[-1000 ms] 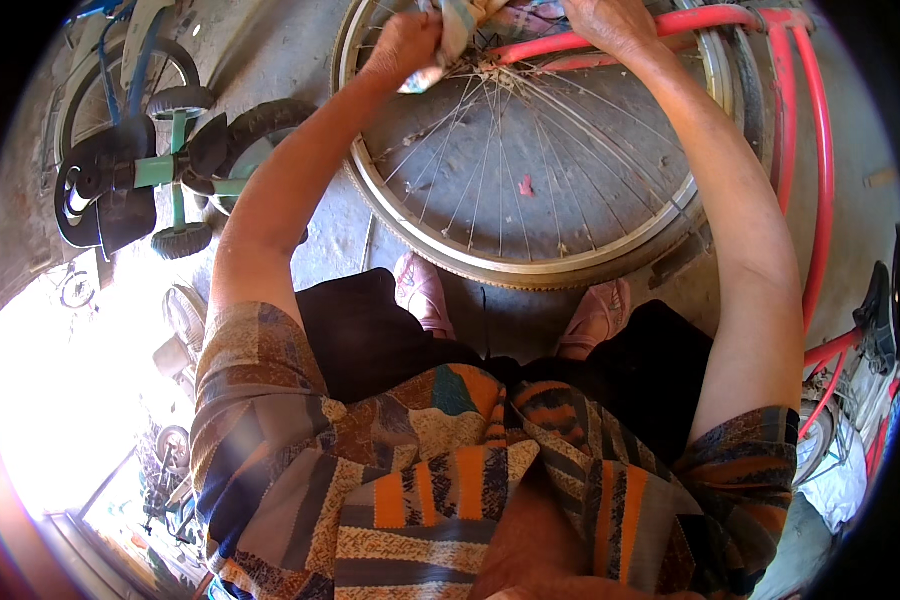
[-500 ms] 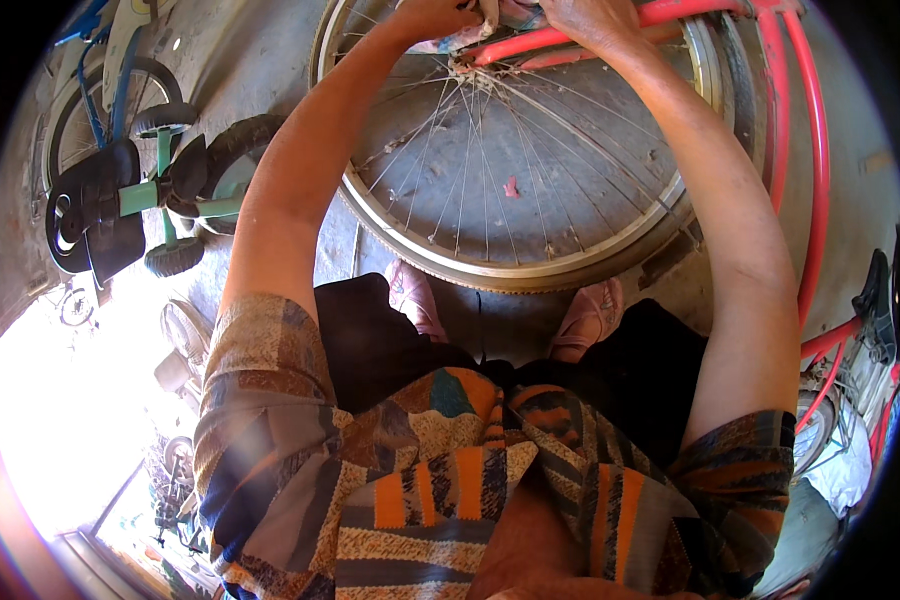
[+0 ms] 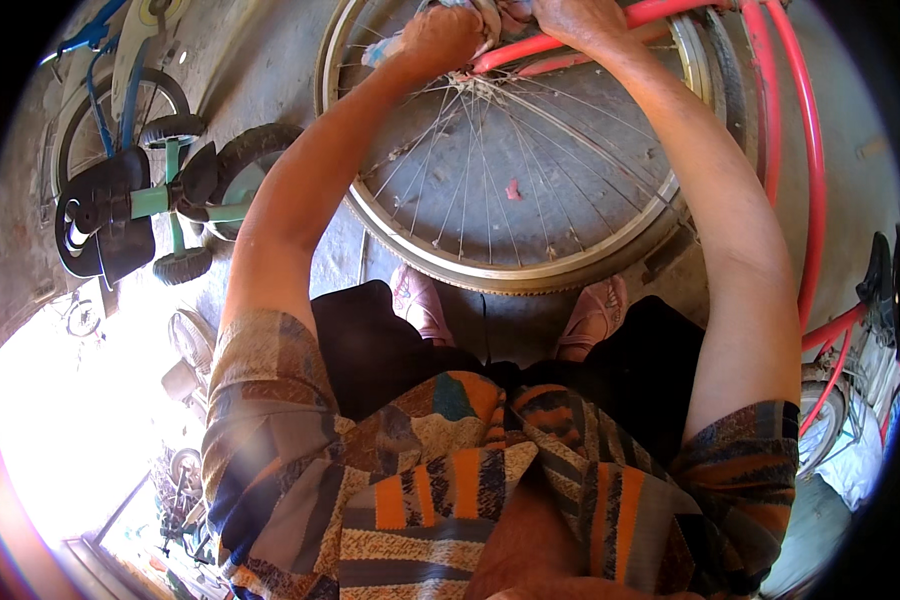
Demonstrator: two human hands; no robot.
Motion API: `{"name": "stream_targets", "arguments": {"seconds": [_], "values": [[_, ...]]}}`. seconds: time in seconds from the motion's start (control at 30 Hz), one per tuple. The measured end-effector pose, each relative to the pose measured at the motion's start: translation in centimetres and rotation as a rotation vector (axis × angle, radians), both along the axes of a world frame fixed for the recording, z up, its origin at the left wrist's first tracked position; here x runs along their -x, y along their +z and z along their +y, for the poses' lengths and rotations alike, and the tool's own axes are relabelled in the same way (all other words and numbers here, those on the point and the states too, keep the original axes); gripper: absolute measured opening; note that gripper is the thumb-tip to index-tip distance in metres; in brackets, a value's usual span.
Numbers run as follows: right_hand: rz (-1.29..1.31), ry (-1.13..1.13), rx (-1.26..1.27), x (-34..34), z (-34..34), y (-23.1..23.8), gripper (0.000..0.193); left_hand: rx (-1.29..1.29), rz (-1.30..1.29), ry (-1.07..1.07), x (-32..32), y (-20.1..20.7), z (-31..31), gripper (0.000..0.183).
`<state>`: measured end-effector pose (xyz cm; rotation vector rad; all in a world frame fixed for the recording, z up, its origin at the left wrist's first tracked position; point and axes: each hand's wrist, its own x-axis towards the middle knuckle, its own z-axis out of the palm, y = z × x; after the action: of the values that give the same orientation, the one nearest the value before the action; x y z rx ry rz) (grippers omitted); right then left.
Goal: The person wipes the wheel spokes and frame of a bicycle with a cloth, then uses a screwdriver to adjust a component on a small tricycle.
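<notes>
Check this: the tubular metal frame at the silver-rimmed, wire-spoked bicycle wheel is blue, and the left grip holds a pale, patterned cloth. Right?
Not quite: the head view shows the tubular frame at the wheel is red, not blue; the left grip does hold the patterned cloth.

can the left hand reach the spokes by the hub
Probably yes: the left hand is close to the hub, and spokes on its near side look uncovered, though the hand grips a cloth.
</notes>
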<state>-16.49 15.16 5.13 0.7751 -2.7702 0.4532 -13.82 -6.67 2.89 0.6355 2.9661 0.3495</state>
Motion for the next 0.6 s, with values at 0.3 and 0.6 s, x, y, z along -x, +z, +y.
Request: {"name": "stream_targets", "arguments": {"seconds": [0.3,0.6], "values": [[-0.174,-0.210,0.608,2.4,0.3,-0.9,0.018,-0.199,0.308,0.122,-2.1,-2.1,1.0,0.026],[0.346,-0.468,0.721,7.6,4.2,-0.4,0.012,-0.185,-0.021,0.270,-1.0,-1.4,1.1,0.036]]}}
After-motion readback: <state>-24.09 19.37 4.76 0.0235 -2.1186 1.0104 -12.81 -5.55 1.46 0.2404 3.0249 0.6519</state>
